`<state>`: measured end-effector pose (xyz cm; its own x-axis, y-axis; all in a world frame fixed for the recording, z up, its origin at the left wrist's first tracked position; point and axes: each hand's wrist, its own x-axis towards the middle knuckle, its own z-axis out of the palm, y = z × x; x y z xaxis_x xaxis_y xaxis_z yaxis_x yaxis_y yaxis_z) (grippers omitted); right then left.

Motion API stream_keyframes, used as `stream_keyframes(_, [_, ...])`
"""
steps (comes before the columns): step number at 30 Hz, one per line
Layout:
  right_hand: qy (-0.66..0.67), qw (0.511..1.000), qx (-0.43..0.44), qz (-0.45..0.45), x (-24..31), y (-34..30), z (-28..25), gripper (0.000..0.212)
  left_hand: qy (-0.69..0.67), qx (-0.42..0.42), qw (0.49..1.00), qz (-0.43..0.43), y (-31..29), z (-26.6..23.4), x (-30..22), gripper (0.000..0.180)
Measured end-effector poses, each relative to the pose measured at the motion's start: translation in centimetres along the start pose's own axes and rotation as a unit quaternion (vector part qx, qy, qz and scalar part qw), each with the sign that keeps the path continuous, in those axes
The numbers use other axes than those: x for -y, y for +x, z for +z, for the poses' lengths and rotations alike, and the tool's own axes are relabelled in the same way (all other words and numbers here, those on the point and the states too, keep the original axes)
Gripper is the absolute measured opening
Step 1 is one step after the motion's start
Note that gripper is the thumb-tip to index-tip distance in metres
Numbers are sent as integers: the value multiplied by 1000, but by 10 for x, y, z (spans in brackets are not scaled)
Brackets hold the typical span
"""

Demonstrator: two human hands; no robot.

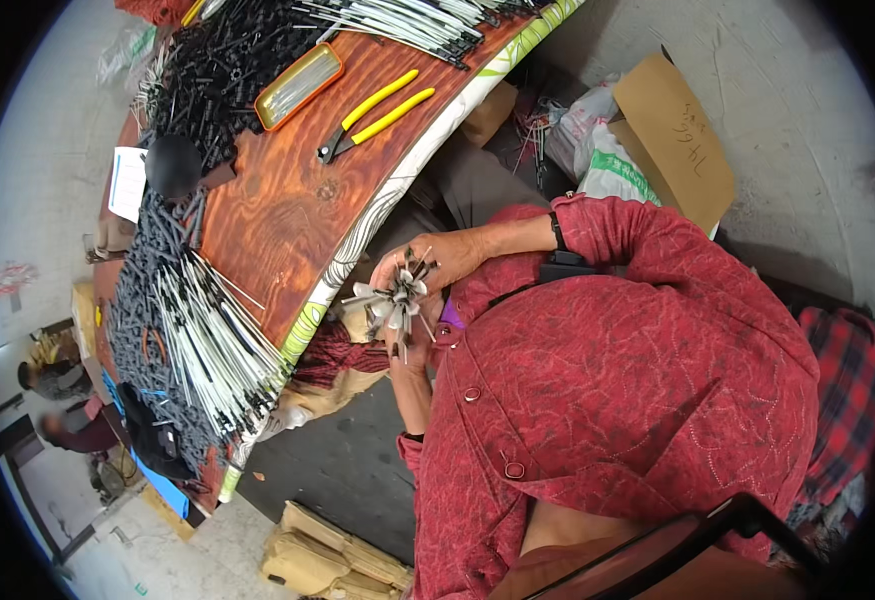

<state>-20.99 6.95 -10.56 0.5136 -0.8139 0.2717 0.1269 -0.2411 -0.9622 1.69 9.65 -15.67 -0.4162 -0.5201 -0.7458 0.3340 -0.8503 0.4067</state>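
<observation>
In front of my chest, both hands hold one bundle of thin white strips with dark pieces (402, 295), its ends fanning out like a star. My right hand (449, 258), with a black band on the wrist, curls round its upper side. My left hand (409, 362) grips it from below, its fingers partly hidden by the strips. The kind of piece is too small to tell. On the wooden table (267, 220) beside them lie cutting pliers (372, 115) with yellow handles and a fanned pile of white strips with black ends (222, 345).
An orange-rimmed tray of thin clear pieces (299, 87) stands near heaped black parts (217, 80). Grey parts (147, 290) and a black ball (173, 167) lie along the far side. An open cardboard box (672, 130) stands behind plastic bags (597, 150). Other people (67, 425) are farther off.
</observation>
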Motion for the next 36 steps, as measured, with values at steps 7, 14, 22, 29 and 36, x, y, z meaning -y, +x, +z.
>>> stream_keyframes(7, [106,969,41,217,16,10,3,58,697,-107,705,80,-24,-24,-47,42])
stream_keyframes(14, [148,956,55,246,24,17,3,56,245,44,922,295,-80,22,-60,54])
stream_keyframes(22, [20,993,77,82,49,25,-4,67,283,163,835,442,-84,58,-81,40])
stream_keyframes(29, [86,992,75,56,76,24,-14,55,260,158,845,440,-89,68,-71,42])
stream_keyframes(36, [84,994,54,43,81,27,-9,33,295,160,852,403,-103,75,-75,51])
